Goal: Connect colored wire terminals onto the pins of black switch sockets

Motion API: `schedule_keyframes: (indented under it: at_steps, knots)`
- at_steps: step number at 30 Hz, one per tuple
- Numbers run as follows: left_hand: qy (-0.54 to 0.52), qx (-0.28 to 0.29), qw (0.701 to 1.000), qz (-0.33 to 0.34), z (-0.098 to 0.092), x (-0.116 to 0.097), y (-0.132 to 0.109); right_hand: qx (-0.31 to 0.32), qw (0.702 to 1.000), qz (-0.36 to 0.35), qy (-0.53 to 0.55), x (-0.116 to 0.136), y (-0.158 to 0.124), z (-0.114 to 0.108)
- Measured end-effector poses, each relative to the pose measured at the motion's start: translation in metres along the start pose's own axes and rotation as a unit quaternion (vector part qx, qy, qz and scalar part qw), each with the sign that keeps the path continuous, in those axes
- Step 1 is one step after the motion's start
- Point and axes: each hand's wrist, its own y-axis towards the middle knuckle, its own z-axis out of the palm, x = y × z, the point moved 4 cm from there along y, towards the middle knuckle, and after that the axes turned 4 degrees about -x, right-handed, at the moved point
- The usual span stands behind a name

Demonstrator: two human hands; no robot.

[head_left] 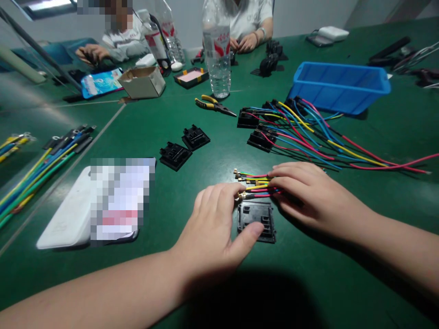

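Observation:
A black plastic connector housing (pixel 257 219) lies flat on the green table in front of me. My left hand (pixel 216 224) rests beside it, fingers loosely curled, thumb lying on the housing's lower edge. My right hand (pixel 308 194) lies flat with its fingers stretched over a small bundle of coloured wires with brass terminals (pixel 252 185), pressing them to the table just above the housing. The wire ends stick out to the left of my right fingers.
Two more black housings (pixel 183 146) lie further left. Wired housings with long coloured leads (pixel 291 130), a blue bin (pixel 339 87), pliers (pixel 214 105), a water bottle (pixel 216 50), a white device (pixel 65 214) and wire bundles (pixel 37 169) surround them. Other people sit opposite.

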Motion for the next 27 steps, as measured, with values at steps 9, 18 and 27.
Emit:
schedule_keyframes:
  at_steps: [9,18,27]
  knots:
    - [-0.028,-0.004,1.0,-0.013,0.0007,0.0005,-0.0012,0.002,1.0,0.019,0.015,0.0002,-0.0004,-0.0013]
    - [-0.049,-0.037,0.998,-0.005,0.0001,0.0007,-0.0012,0.02,0.999,0.035,0.008,-0.0046,-0.0011,0.0024]
    - [-0.035,-0.044,0.998,0.021,0.0012,-0.0044,-0.0037,-0.004,0.999,0.043,-0.024,-0.0045,-0.0007,-0.0015]
